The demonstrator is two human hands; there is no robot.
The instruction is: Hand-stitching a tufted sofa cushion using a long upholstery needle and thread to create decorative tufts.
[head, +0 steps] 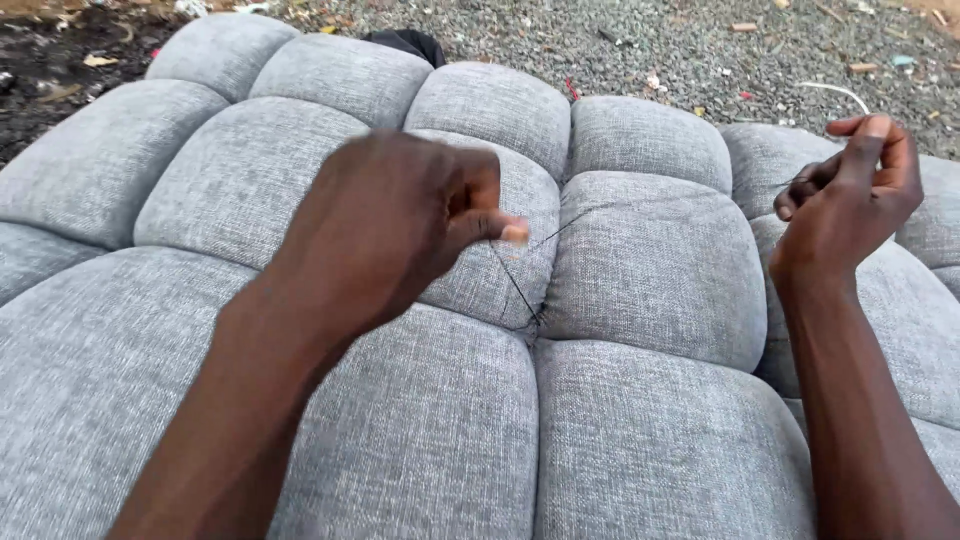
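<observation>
Nearest to us, two bare forearms come up from the bottom edge, one on each side, over a grey tufted cushion made of puffy square sections of woven fabric. Left hand sits over the middle of the cushion, curled into a loose fist, thumb pressed against the forefinger, and those fingers are pinching a thin dark thread. That thread runs taut, down and to the right from the pinch, straight into the seam junction where four of the padded sections meet. From around that pinch a fainter line of thread stretches up and off to the right across the neighbouring section, towards the right hand. Right hand is raised over the right side of the cushion, well apart from the left, fingers curled inward with the thumb up on top; the thread seems to reach it, but exactly which fingers grip it cannot be told from here. Far beyond the cushion lies grey gravel ground scattered with small bits of litter, darker soil at far left, and a black object peeks over the cushion's far edge.
</observation>
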